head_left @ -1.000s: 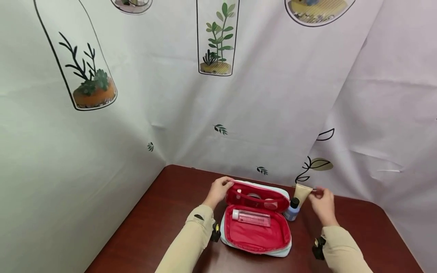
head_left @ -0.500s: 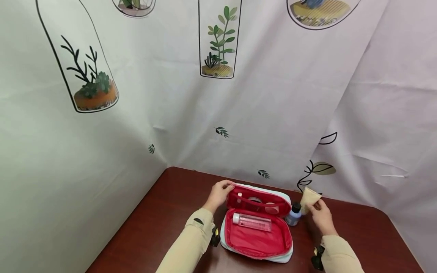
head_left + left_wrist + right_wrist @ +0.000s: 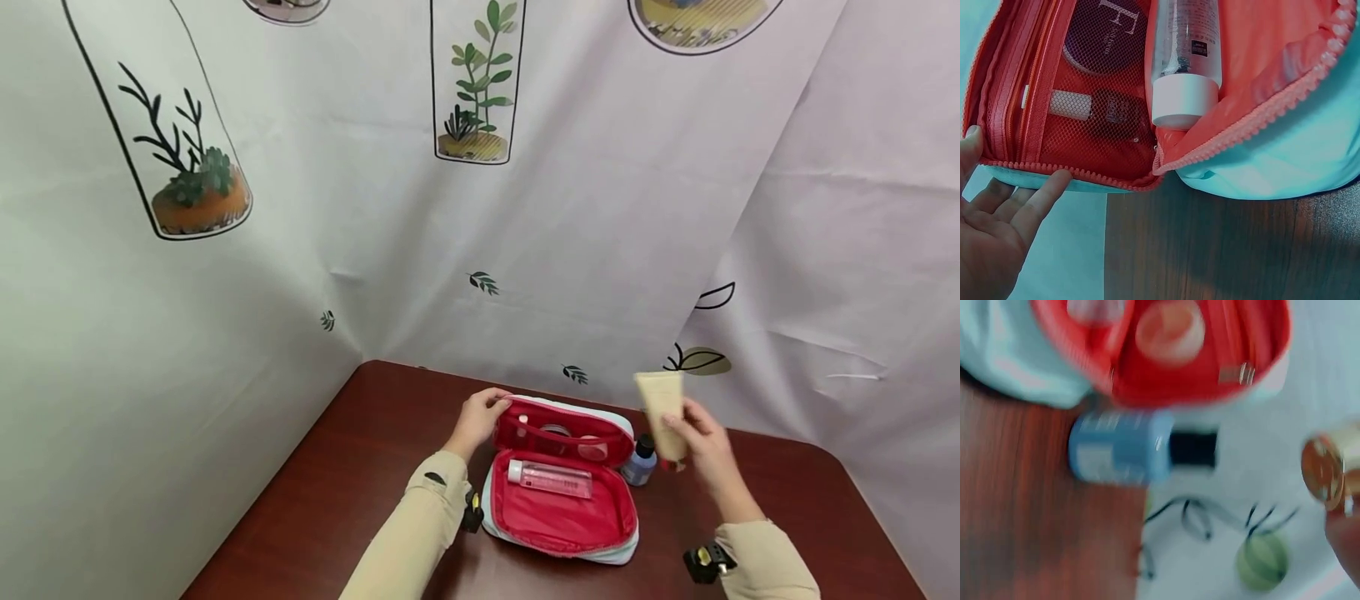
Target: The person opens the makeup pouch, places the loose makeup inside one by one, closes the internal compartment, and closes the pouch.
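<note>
A cosmetic bag (image 3: 566, 529), pale blue outside and red inside, lies unzipped on the table with its lid raised. My left hand (image 3: 476, 425) holds the lid's left edge, thumb inside and fingers outside in the left wrist view. In the bag's base lies a clear bottle of pink liquid (image 3: 555, 480) with a white cap (image 3: 1184, 100). My right hand (image 3: 708, 446) grips a cream-coloured squeeze tube (image 3: 663, 412), raised above the table, its gold cap (image 3: 1324, 472) pointing down. Beside the lid stands a blue bottle (image 3: 639, 467) with a black cap.
Behind the lid's mesh pocket sit a dark round compact (image 3: 1107, 34), a small bottle with a white cap (image 3: 1072, 104) and a pale round item (image 3: 1170, 334). A printed cloth (image 3: 562, 250) hangs along the back edge of the brown table (image 3: 337, 500).
My right hand has taken hold of the tube from behind the blue bottle, lifted it and turned it cap down. The left hand keeps its place on the lid.
</note>
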`<state>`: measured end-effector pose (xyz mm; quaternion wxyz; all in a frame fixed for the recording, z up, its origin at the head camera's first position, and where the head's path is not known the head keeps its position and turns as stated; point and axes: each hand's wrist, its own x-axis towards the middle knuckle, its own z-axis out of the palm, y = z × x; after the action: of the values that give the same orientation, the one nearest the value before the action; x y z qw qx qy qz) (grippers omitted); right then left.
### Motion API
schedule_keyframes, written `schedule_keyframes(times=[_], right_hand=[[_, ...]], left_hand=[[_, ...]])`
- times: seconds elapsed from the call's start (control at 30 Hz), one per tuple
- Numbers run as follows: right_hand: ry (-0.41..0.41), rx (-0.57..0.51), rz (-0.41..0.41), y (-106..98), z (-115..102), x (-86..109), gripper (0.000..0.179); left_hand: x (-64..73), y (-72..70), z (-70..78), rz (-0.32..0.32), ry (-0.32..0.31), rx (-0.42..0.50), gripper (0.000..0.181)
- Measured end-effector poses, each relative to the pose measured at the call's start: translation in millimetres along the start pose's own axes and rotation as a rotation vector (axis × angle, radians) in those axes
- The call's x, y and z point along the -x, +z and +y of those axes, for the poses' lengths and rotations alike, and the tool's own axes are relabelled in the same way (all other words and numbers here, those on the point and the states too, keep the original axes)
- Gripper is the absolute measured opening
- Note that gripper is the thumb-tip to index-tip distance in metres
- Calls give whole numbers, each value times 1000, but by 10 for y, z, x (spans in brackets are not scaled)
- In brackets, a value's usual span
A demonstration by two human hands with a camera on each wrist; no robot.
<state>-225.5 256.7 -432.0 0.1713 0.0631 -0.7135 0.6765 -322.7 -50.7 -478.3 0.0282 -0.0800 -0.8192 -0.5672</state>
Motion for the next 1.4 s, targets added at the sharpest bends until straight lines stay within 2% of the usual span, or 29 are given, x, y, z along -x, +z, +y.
schedule_keyframes(times=[0.1,0.2,0.3,0.37,0.43,0.53,0.7,0.8,0.9,1.03,1.17,1.27,1.33,1.4], right_hand=[[-83,227,-259,261,47,39,24],[-187,433,-481,562,188,76,27],[-239,665,-644,859,324,129,30],[-291,839,-709,1037,396,171,29],[-344,990,-743,1183,451,210,29],[-404,1136,-722,1338,502,252,29],[-351,1292,-647,1432,507,280,20],[-364,1397,-643,1463,515,311,11],[-427,1412,-628,1518,541,351,8],[-474,1349,-591,1575,599,383,6],[-416,1290,-589,1506,602,355,23],[-350,1153,-583,1369,476,282,28],[-325,1018,-508,1228,347,217,20],[-334,876,-334,1038,225,144,10]], left_hand=[[-4,-10,-13,1,1,-16,17],[-11,-14,-25,2,16,-36,17],[-15,-12,-36,5,26,-50,17],[-9,-13,-40,3,21,-49,17],[1,-14,-40,0,11,-45,16],[12,-20,-36,-9,23,-43,16],[12,-17,6,-19,25,-26,16],[11,-14,22,-17,25,-22,16],[19,-23,25,-12,24,-20,15],[41,-37,30,-15,15,-12,16],[54,-36,5,-16,10,1,17],[60,-26,-24,-5,3,7,18],[62,-19,-45,-2,-4,8,18],[57,-11,-55,-5,-12,13,18]])
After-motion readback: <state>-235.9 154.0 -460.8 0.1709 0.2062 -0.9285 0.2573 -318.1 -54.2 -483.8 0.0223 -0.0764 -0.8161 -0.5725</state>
